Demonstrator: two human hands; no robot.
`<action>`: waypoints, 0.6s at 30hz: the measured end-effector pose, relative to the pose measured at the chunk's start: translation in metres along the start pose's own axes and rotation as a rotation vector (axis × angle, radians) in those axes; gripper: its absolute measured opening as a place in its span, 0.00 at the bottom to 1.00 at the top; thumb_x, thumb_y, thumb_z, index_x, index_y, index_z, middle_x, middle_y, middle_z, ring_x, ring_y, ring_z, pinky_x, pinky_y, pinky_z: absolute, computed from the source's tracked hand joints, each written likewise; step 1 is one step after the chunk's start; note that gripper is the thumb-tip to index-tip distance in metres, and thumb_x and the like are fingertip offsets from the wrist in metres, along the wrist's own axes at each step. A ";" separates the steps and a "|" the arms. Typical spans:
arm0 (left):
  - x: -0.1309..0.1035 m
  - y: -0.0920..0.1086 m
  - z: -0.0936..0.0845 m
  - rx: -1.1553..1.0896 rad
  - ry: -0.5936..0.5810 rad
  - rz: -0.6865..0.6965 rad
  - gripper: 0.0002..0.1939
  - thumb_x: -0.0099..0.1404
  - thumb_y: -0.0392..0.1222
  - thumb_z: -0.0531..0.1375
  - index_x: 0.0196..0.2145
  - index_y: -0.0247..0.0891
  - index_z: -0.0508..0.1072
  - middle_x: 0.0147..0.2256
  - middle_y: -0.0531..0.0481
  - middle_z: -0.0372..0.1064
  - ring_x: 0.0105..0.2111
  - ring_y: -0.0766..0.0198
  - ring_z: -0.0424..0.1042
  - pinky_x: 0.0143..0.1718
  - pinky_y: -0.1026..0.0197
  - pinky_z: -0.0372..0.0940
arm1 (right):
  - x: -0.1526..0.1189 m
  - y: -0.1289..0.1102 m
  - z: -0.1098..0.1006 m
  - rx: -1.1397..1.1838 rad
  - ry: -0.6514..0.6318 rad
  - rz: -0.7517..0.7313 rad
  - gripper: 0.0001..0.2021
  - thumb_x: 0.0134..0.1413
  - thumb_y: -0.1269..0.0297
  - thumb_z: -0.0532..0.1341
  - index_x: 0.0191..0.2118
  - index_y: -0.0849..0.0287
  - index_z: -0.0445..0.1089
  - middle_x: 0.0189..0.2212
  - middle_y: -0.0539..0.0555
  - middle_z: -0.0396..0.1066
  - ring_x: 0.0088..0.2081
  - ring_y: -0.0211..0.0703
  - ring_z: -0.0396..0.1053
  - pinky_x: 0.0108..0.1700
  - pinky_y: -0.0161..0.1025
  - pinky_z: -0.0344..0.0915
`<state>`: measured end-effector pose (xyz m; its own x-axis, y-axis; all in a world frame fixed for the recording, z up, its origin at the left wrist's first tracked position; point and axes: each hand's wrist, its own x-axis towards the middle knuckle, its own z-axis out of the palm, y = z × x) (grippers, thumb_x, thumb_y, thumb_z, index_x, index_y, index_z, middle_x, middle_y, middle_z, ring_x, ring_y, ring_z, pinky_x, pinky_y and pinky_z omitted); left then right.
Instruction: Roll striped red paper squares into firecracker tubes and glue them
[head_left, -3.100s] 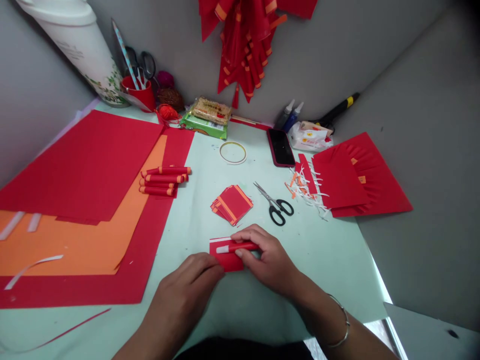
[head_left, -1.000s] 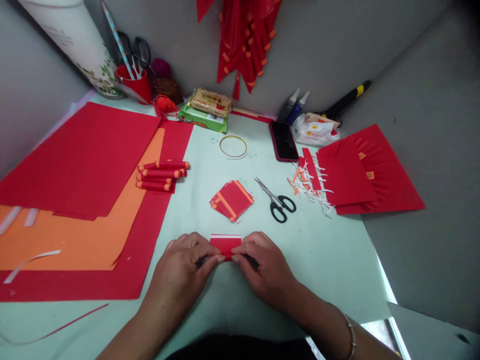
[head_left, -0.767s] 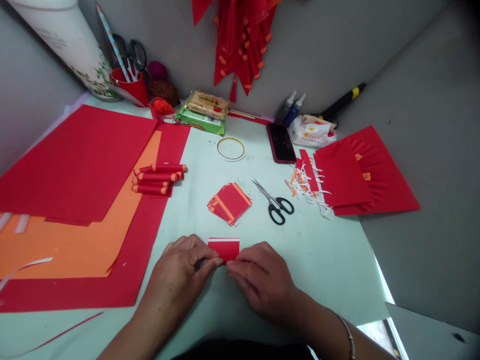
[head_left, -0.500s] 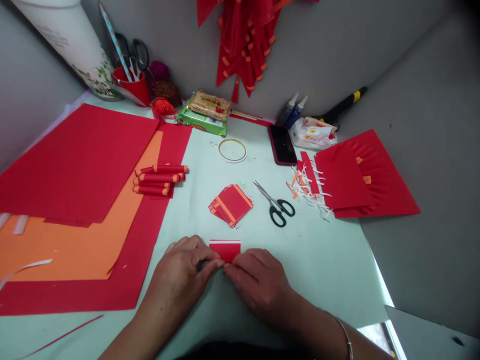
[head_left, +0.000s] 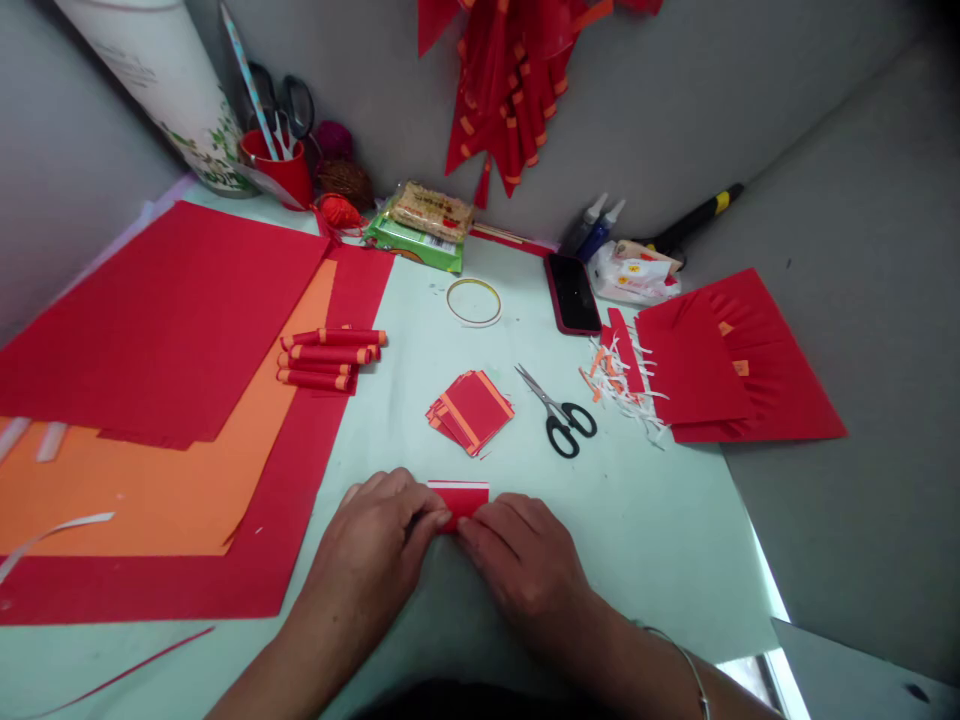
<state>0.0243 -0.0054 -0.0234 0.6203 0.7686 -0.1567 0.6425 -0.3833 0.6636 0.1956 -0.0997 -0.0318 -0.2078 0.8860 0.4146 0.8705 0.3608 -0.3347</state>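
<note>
A small red paper piece (head_left: 462, 498) with a white strip along its far edge lies on the table between my hands. My left hand (head_left: 382, 535) pinches its near left part, fingers bent. My right hand (head_left: 521, 550) presses and grips the near right part, its fingertips close to those of the left. Just beyond lies a stack of red and orange paper squares (head_left: 480, 408), with black-handled scissors (head_left: 559, 412) to its right. Rolled red tubes with orange ends (head_left: 330, 355) are piled to the left.
Large red sheets (head_left: 165, 320) and an orange sheet (head_left: 150, 500) cover the left side. A tape ring (head_left: 474, 281), a phone (head_left: 573, 293) and snack packs (head_left: 420, 235) sit toward the back. Paper shreds (head_left: 619, 385) and a red folded fan (head_left: 780, 370) are at right.
The whole view has shifted slightly, so things appear a little farther right. My fingers have moved slightly at the near edge of the red paper, both still holding it.
</note>
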 end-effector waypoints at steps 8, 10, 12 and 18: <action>-0.012 0.006 -0.011 -0.296 0.304 -0.160 0.12 0.67 0.50 0.58 0.34 0.44 0.77 0.35 0.50 0.74 0.37 0.57 0.74 0.40 0.58 0.66 | 0.017 -0.006 -0.009 -0.102 -0.122 -0.028 0.16 0.67 0.77 0.51 0.30 0.61 0.72 0.27 0.56 0.70 0.29 0.46 0.61 0.29 0.43 0.59; -0.025 0.010 -0.016 -0.344 0.361 -0.201 0.11 0.65 0.52 0.60 0.32 0.45 0.78 0.34 0.51 0.75 0.36 0.58 0.74 0.41 0.60 0.66 | 0.022 -0.007 -0.012 -0.131 -0.173 -0.050 0.16 0.65 0.79 0.51 0.29 0.61 0.70 0.27 0.56 0.69 0.28 0.46 0.60 0.28 0.43 0.58; -0.037 0.012 -0.017 -0.463 0.208 -0.243 0.11 0.64 0.52 0.61 0.31 0.45 0.78 0.34 0.52 0.76 0.36 0.58 0.75 0.39 0.62 0.67 | 0.026 -0.009 -0.014 -0.156 -0.224 -0.070 0.14 0.61 0.81 0.51 0.29 0.61 0.69 0.26 0.56 0.68 0.27 0.46 0.60 0.27 0.43 0.57; -0.052 0.007 0.003 -0.934 -0.215 -0.426 0.15 0.66 0.54 0.59 0.35 0.42 0.80 0.32 0.50 0.80 0.35 0.55 0.78 0.39 0.57 0.73 | 0.038 -0.012 -0.018 -0.248 -0.316 -0.133 0.12 0.47 0.84 0.53 0.26 0.61 0.67 0.23 0.55 0.65 0.25 0.45 0.59 0.23 0.41 0.55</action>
<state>-0.0025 -0.0498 -0.0129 0.5497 0.6050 -0.5760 0.2806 0.5157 0.8095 0.1853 -0.0754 0.0029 -0.4187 0.8960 0.1478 0.8998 0.4313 -0.0662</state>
